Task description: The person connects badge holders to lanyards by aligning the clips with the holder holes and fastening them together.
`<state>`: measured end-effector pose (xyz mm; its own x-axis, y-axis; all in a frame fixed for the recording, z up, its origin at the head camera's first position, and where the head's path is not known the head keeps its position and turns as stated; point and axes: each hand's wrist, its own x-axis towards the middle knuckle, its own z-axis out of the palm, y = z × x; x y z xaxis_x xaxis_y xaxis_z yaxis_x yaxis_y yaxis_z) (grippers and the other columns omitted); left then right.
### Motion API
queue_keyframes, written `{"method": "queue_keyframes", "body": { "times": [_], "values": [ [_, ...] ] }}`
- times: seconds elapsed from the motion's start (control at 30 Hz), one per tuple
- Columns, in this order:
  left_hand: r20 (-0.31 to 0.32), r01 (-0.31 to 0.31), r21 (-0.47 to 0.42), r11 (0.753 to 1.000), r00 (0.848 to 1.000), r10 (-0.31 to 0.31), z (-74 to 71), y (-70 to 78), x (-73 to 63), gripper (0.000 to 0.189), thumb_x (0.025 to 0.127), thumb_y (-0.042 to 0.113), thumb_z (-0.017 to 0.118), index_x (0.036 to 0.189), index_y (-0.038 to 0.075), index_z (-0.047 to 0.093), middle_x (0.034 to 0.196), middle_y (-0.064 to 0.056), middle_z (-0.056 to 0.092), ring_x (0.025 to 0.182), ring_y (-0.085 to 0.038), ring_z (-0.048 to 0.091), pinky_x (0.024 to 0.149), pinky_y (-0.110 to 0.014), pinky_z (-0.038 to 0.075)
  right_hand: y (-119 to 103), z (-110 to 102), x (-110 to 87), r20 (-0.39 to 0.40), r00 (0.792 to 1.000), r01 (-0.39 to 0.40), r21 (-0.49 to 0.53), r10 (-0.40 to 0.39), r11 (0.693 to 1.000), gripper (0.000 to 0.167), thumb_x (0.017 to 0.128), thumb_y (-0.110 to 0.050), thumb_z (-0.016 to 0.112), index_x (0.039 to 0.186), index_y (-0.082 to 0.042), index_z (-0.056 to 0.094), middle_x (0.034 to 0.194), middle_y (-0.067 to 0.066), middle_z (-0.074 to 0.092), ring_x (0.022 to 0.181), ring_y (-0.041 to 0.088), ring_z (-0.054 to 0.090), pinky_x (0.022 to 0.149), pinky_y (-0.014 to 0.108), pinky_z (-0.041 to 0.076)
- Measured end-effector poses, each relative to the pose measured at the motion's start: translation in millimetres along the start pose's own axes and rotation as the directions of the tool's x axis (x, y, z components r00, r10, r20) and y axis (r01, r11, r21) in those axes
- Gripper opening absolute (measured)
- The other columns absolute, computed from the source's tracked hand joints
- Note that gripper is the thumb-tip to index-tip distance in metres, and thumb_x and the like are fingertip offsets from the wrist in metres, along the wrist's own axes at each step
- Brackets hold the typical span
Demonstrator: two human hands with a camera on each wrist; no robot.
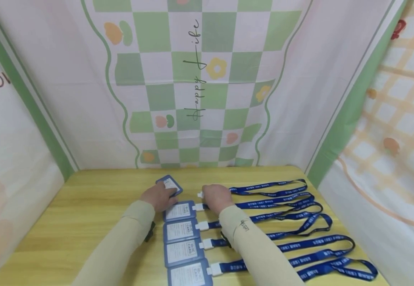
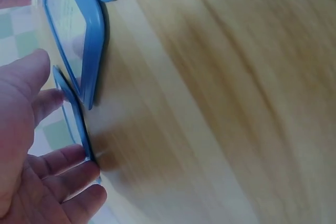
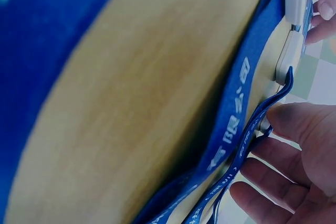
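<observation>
My left hand [image 1: 158, 197] grips a blue-framed ID badge holder [image 1: 170, 183] that sits askew at the far end of a column of similar holders. In the left wrist view, the fingers [image 2: 68, 157] lie along this holder's edge. To the right, my right hand [image 1: 217, 197] pinches the white clip end [image 1: 200, 195] of the farthest blue lanyard [image 1: 264, 186]. A small gap separates that clip from the tilted holder. In the right wrist view, the thumb [image 3: 291, 119] and forefinger close on the clip, which is mostly hidden.
Nearer me, several badge holders [image 1: 180, 231] lie in a column, each with a white clip [image 1: 203, 226] and a blue lanyard [image 1: 317, 242] stretching right. The wooden table [image 1: 67, 222] meets a patterned cloth [image 1: 214, 95] at the back, with cloth on both sides.
</observation>
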<state>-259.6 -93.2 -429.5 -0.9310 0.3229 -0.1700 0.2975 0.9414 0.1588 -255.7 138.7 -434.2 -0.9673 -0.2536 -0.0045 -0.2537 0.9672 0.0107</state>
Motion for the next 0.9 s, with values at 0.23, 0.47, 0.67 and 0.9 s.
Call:
{"method": "queue_keyframes", "body": {
  "times": [0.23, 0.47, 0.67, 0.9],
  "values": [
    [0.005, -0.018, 0.012, 1.000, 1.000, 0.018, -4.5, 0.8, -2.8, 0.055, 0.104, 0.050, 0.057, 0.144, 0.013, 0.061, 0.148, -0.026, 0.056, 0.137, -0.046, 0.053, 0.116, -0.061, 0.044, 0.1, -1.4, 0.5, -0.005, 1.000, -0.002, -0.005, 0.002, 1.000, 0.005, 0.098, -0.021, 0.071, 0.095, -0.018, 0.069, 0.081, 0.001, 0.068, 0.073, 0.018, 0.065, 0.065, 0.037, 0.062],
    [0.013, 0.002, -0.002, 1.000, 1.000, -0.002, -3.9, 0.2, -0.7, 0.063, 0.103, 0.053, 0.058, 0.148, 0.009, 0.055, 0.140, -0.027, 0.061, 0.129, -0.045, 0.059, 0.110, -0.060, 0.049, 0.8, -0.5, 0.2, 0.000, 1.000, -0.007, 0.008, 0.007, 1.000, 0.006, 0.098, -0.022, 0.071, 0.094, -0.018, 0.069, 0.081, 0.001, 0.068, 0.072, 0.018, 0.064, 0.065, 0.037, 0.061],
    [0.041, 0.029, 0.006, 1.000, 0.999, -0.030, 0.8, -1.8, -1.1, 0.061, 0.104, 0.059, 0.052, 0.158, 0.033, 0.045, 0.154, -0.033, 0.044, 0.134, -0.054, 0.052, 0.106, -0.068, 0.049, 0.6, 0.5, 0.2, 0.004, 1.000, -0.014, 0.010, 0.014, 1.000, 0.007, 0.098, -0.021, 0.070, 0.093, -0.018, 0.069, 0.081, 0.001, 0.068, 0.073, 0.019, 0.065, 0.066, 0.038, 0.061],
    [0.047, 0.022, -0.005, 1.000, 0.999, -0.022, -0.8, -0.1, -3.2, 0.057, 0.104, 0.057, 0.052, 0.155, 0.032, 0.051, 0.156, -0.029, 0.045, 0.139, -0.052, 0.049, 0.110, -0.068, 0.045, -0.2, 0.0, 0.5, 0.016, 1.000, -0.020, 0.018, 0.020, 1.000, 0.006, 0.099, -0.021, 0.069, 0.094, -0.018, 0.068, 0.083, 0.002, 0.069, 0.075, 0.020, 0.066, 0.068, 0.039, 0.062]
  ]
}}
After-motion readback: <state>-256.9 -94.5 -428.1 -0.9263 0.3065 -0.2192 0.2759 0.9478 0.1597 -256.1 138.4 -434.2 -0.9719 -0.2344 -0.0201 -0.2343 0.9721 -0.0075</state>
